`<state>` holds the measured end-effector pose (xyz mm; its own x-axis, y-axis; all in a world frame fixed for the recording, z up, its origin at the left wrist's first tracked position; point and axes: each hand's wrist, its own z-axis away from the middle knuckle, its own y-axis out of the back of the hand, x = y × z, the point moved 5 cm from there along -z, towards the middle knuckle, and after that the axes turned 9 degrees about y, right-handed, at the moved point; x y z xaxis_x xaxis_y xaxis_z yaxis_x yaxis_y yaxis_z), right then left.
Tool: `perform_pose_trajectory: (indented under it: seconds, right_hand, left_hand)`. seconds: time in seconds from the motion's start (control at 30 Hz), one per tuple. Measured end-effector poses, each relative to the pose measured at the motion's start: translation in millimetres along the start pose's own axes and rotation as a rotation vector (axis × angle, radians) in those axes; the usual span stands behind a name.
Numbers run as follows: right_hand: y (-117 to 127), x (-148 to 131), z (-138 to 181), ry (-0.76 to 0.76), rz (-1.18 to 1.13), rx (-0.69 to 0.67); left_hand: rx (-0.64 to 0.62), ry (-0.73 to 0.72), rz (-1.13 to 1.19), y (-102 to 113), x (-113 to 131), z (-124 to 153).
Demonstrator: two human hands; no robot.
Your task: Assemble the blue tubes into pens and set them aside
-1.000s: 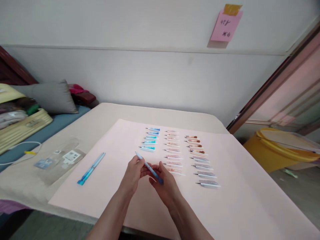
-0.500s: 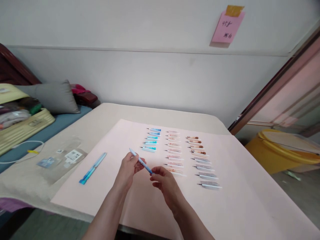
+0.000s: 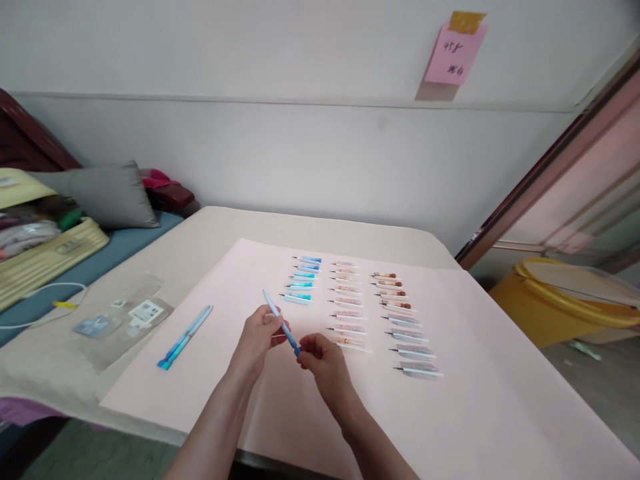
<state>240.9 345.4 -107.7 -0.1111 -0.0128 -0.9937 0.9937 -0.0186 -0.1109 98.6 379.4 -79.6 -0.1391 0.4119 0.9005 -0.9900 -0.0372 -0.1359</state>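
Note:
A blue pen (image 3: 275, 308) slants between my two hands above the pink sheet (image 3: 225, 387), its pale pointed end up and to the left. My left hand (image 3: 260, 333) grips it around the middle. The fingertips of my right hand (image 3: 324, 360) pinch the darker blue lower end. To the left, two blue pens (image 3: 185, 338) lie side by side on the sheet. Beyond my hands is a column of blue pen parts (image 3: 303, 277), each with a thin dark tip and a pale stick alongside.
Further right lie a column of pinkish pen parts (image 3: 346, 300) and one of brown and grey pen parts (image 3: 410, 333). Clear plastic packaging (image 3: 120, 327) rests at the table's left. A yellow bin (image 3: 540, 300) stands on the right, and a wall (image 3: 300, 160) rises behind the table.
The pen has turned steeper, its lower end coming down and slightly left. My right fingers have closed on that darker end, which they covered before. My left hand has barely moved.

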Motion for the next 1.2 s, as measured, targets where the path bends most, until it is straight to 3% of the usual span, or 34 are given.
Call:
perform_pose_trajectory:
  seconds: [0.53, 0.63, 0.7, 0.77, 0.83, 0.97, 1.2]
  right_hand:
    - [-4, 4, 2, 0.013, 0.084, -0.065]
    - [-1, -1, 2, 0.001, 0.104, -0.054]
    - [1, -3, 2, -0.002, 0.111, -0.052]
    - [3, -4, 2, -0.001, 0.118, -0.054]
    - [5, -4, 2, 0.000, 0.123, -0.059]
    - [6, -2, 0, -0.004, 0.111, -0.061]
    - [6, -3, -1, 0.010, 0.073, -0.039]
  left_hand:
    - [0.021, 0.001, -0.118, 6, 2, -4]
    - [0.151, -0.046, -0.433, 32, 10, -14]
    - [0.367, -0.065, -0.805, 63, 19, -19]
    - [0.573, 0.018, -1.111, 96, 25, -21]
    - [0.662, 0.164, -1.290, 124, 24, -22]
    - [0.735, 0.250, -1.397, 154, 22, -22]
    - [0.731, 0.253, -1.395, 164, 18, -24]
